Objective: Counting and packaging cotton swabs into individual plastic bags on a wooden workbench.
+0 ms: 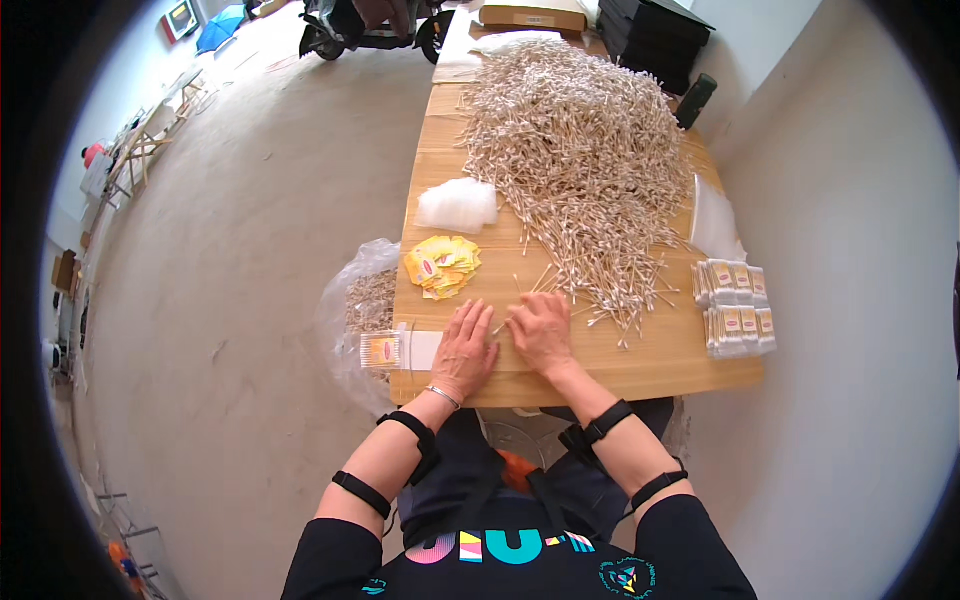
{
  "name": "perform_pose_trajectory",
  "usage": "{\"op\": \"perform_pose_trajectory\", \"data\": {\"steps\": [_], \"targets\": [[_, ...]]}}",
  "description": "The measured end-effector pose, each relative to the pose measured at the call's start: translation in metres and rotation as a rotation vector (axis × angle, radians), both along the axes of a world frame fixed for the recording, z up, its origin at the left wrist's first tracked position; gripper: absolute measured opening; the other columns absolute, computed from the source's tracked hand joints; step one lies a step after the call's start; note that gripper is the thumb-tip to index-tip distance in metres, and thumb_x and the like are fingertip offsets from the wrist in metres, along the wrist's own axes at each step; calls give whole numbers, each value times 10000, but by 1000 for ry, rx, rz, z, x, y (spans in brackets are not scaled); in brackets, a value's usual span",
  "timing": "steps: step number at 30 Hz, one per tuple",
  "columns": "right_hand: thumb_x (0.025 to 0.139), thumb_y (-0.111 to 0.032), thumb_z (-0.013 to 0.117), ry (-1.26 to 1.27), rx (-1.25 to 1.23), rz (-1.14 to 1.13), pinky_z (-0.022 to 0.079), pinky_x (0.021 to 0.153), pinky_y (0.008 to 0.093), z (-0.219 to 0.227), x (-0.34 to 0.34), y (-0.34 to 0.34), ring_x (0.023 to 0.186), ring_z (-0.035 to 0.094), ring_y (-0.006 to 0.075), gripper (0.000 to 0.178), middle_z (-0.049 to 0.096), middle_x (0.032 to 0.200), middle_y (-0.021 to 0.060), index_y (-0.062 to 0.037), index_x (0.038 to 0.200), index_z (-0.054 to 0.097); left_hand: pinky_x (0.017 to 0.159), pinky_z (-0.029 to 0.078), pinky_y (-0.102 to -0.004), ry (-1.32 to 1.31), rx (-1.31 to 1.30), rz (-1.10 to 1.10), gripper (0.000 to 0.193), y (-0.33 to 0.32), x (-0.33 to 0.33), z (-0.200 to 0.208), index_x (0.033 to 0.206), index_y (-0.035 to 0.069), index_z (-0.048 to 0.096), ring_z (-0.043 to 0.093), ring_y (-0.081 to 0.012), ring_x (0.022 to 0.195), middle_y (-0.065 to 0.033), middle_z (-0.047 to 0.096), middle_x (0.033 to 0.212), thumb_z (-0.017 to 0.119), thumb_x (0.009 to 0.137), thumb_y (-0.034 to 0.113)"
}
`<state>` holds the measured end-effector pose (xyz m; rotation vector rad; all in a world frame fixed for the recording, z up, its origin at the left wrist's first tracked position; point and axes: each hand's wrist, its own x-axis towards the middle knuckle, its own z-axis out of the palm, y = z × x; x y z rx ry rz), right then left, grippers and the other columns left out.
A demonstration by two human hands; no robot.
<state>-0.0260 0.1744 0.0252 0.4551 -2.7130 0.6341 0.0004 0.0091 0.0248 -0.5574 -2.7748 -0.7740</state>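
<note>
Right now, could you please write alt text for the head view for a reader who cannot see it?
A person's left hand and right hand rest on a wooden table beside a big pile of cotton swabs, with yellow labels and filled packets nearby.

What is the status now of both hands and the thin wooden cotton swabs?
Left hand and right hand flat on wooden table, side by side. A few thin wooden cotton swabs between them. Large swab heap beyond, nothing blocking.
</note>
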Motion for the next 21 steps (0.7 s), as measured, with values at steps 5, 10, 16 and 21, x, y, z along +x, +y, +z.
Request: {"op": "perform_pose_trajectory", "data": {"steps": [5, 10, 16, 21], "targets": [[770, -282, 636, 98, -65, -891, 224, 1040, 513, -2, 1, 69, 1228, 369, 329, 406, 448, 1297, 127, -144, 1148, 585, 1067, 320, -413, 70, 3, -126, 340, 2, -2, -3, 1176, 56, 549, 426, -288, 1249, -120, 521, 1263, 571, 849, 146], [778, -253, 632, -108, -141, -656, 231, 1051, 487, -19, -3, 95, 1248, 354, 327, 393, 453, 1302, 116, -130, 1148, 580, 1049, 349, -409, 134, 19, -159, 254, 0, -1, -5, 1096, 83, 603, 476, -283, 1205, -99, 578, 1195, 582, 855, 159], [818, -127, 571, -84, -231, -143, 197, 1094, 476, -27, -24, 43, 1296, 328, 308, 343, 488, 1321, 54, -151, 1160, 572, 1040, 355, -397, 125, 54, -109, 242, 5, 0, -5, 1071, 93, 607, 486, -269, 1184, -96, 571, 1196, 584, 838, 154], [822, -156, 582, -80, 145, -131, 187, 1097, 496, -16, -29, 37, 1330, 281, 304, 400, 464, 1362, 3, -158, 1221, 555, 1025, 372, -403, 122, 73, -135, 221, 2, 1, -2, 1036, 86, 613, 470, -279, 1191, -102, 547, 1214, 618, 823, 145]]}}
